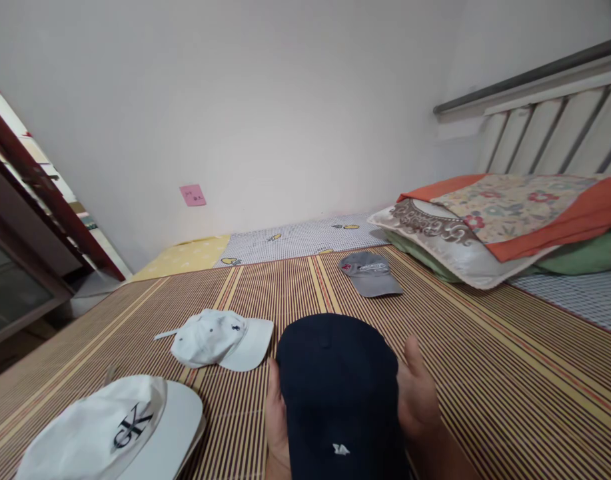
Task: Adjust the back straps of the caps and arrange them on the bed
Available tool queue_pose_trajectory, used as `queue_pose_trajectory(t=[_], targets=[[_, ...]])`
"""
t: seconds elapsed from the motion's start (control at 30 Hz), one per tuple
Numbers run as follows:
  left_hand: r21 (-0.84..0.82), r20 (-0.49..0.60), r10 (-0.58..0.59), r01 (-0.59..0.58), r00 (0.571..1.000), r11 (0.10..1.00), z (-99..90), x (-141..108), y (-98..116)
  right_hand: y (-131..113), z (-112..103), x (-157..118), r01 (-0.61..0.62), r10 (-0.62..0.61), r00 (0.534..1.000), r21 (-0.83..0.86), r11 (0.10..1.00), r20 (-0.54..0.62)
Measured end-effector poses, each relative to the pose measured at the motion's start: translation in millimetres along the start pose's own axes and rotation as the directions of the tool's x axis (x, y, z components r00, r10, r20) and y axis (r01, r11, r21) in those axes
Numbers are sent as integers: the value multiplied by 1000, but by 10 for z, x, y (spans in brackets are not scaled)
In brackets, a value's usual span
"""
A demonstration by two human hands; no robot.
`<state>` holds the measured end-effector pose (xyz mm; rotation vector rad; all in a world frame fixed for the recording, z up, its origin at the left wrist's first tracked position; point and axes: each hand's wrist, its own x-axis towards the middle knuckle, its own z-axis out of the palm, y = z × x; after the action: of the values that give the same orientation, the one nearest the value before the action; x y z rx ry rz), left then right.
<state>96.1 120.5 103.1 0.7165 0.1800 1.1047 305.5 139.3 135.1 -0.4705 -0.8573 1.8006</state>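
Note:
A dark navy baseball cap (335,373) with a small white emblem is held up close in front of me, its rounded edge facing away. My left hand (276,417) grips its left side, with the thumb showing and the other fingers hidden behind the cap. On the right side, my right hand (419,397) supports it, thumb raised and fingers out of sight. To the left lie a white cap (210,339) with a small dark logo and, nearer, a larger-looking white cap (100,427) with black "CK" letters. A grey cap (369,272) rests farther back.
A striped bamboo mat (265,283) covers the bed. Pillows (465,247) with an orange floral cover (530,207) are piled at the right, below a white radiator (550,130) and a grey pipe (530,75). A pink note (192,195) sticks to the wall.

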Motion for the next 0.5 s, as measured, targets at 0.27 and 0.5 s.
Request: queue_pose_trajectory(t=[0.27, 0.5], targets=[[-187, 89, 123, -105, 988, 977, -121, 7, -36, 116, -54, 66, -246, 225, 969, 320, 915, 100], [-216, 161, 137, -100, 977, 971, 119, 75, 48, 128, -160, 81, -248, 251, 966, 455, 855, 55]])
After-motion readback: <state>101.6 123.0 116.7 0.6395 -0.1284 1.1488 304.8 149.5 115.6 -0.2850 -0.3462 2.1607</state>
